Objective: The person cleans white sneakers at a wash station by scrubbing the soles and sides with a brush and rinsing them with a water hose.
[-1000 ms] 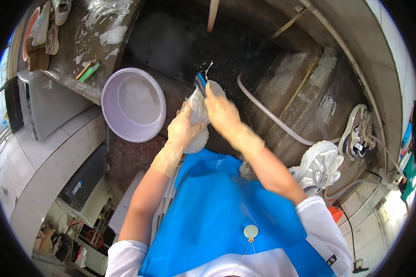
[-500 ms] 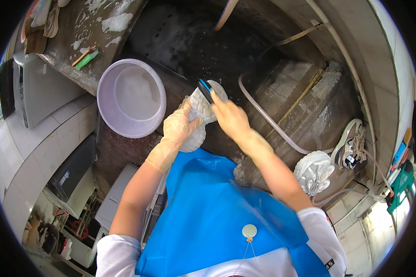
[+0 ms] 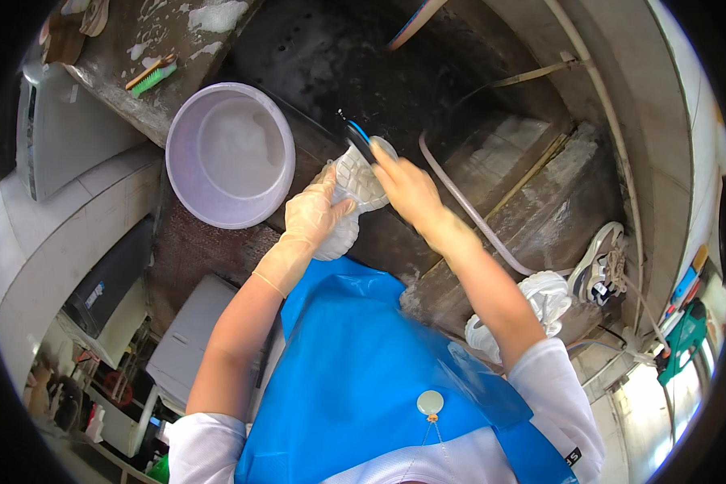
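Note:
My left hand [image 3: 310,214], in a thin translucent glove, is closed around a white sneaker [image 3: 365,179]. The shoe is held with its patterned sole turned up, just beyond my blue apron [image 3: 347,323]. Gripped in my right hand [image 3: 409,192] is a brush [image 3: 358,135] with a black and blue handle, right over the sole. Motion blurs that hand slightly, and the brush's bristles are hidden. A few droplets hang in the air past the brush tip.
Left of the shoe stands a lilac basin [image 3: 177,189] with cloudy liquid. A green brush [image 3: 152,79] lies on the foamy ledge. Beyond is a dark wet trough [image 3: 315,56]. At right are a hose [image 3: 468,206], another white sneaker [image 3: 547,298] and a grey-brown sneaker [image 3: 597,262].
The brush has shifted slightly outward along the sole, and my right hand has moved a little right. My view has shifted, showing more of the white footwear by my right forearm.

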